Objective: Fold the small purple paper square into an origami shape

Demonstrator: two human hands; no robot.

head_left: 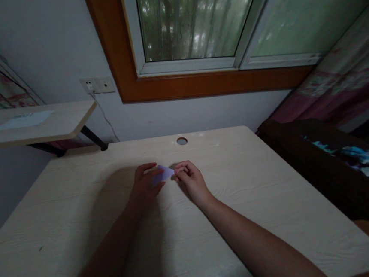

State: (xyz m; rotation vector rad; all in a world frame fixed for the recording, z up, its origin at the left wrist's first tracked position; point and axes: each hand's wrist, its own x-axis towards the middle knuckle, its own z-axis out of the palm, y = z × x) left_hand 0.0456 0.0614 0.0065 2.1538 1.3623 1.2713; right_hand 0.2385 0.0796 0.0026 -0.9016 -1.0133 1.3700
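Observation:
A small piece of purple folded paper point(163, 173) is between my two hands, just above or on the pale wooden desk point(239, 168); I cannot tell which. It tapers to a point on the right side. My left hand point(146, 183) grips its left part, with the thumb at the near edge and the fingers over the far side and front. With thumb and fingertips pinched together, my right hand point(190, 176) holds the pointed right end. Part of the paper is hidden behind the left fingers.
A raised shelf point(69, 118) with a white sheet point(24, 120) stands at the back left on dark legs. A round cable hole point(181, 141) lies near the desk's back edge. Behind are a wall socket with a white cable point(107, 117) and a window; dark furniture point(318, 161) is on the right.

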